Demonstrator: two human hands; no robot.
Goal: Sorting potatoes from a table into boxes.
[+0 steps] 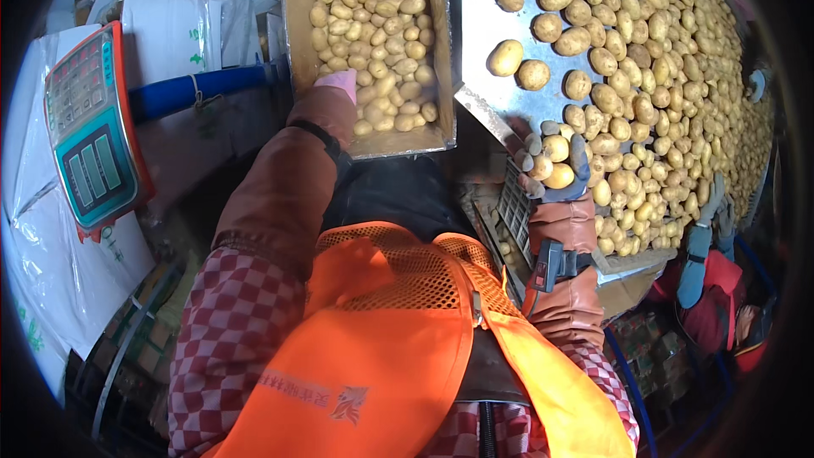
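My right hand (559, 162), in a grey-blue glove, is palm up at the near left edge of the potato heap (661, 95). Its curled fingers cup three small potatoes (559, 175). On the left, a lined cardboard box (369, 147) holds many potatoes (381, 32). My left hand (338, 83) reaches over its near left corner; only a pink piece of glove shows past the brown sleeve. The left fingers are hidden, so their grip is unclear. Two loose potatoes (506, 58) lie on the bare metal of the sorting table (483, 19).
A digital scale (95, 133) with keypad and display stands at the left, by a blue bar (203, 90). White cartons (168, 32) are stacked behind it. A co-worker's gloved hands (712, 203) rest at the heap's right edge. A plastic crate (514, 203) sits below the table.
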